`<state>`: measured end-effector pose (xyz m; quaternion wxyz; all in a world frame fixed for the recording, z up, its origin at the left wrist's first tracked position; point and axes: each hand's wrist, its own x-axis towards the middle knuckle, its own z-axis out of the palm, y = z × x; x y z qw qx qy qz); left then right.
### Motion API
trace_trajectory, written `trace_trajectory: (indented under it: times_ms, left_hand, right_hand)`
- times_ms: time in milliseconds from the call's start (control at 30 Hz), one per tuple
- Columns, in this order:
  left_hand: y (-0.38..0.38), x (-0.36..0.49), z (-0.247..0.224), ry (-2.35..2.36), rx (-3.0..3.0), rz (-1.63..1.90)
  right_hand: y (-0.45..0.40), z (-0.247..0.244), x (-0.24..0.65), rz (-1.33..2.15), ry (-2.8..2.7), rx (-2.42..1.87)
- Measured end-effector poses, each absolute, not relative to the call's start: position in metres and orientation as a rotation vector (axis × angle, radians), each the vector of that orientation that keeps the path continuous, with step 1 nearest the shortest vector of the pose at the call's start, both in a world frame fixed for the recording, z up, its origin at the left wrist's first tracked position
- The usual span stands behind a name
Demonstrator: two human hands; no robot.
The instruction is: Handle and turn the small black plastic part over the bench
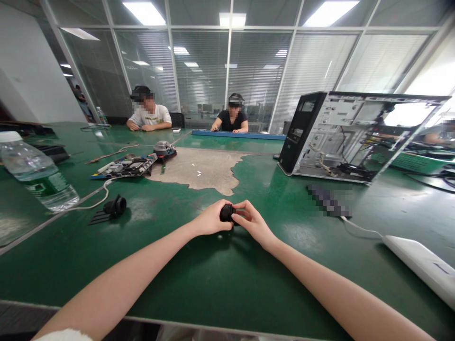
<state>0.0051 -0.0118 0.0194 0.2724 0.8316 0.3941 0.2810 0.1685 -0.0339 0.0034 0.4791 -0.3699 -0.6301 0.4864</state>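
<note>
A small round black part [226, 213] is between my two hands, just above the green table [199, 279]. My left hand [212, 219] is wrapped round its left side. The fingers of my right hand [251, 222] are pinched on its right side, thumb below and forefinger above. Fingers cover some of the part, so its full shape is hidden. To the left, a black piece with a round opening and flat prongs [115, 206] lies on the table.
A water bottle [39, 175], a circuit board [124, 166] and a cable stand left. An open computer case [341, 137], a blurred dark device [329, 201] and a white power bank [421, 265] are right. Two people [151, 116] sit across the table.
</note>
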Motion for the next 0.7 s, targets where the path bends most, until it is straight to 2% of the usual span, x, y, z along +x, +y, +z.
trace_trajectory:
  times_ms: [700]
  left_hand:
    - [-0.012, 0.005, 0.0202, 1.066, 2.214, 0.755]
  right_hand:
    - [-0.0313, 0.0008, 0.1695, 1.161, -1.575, -0.955]
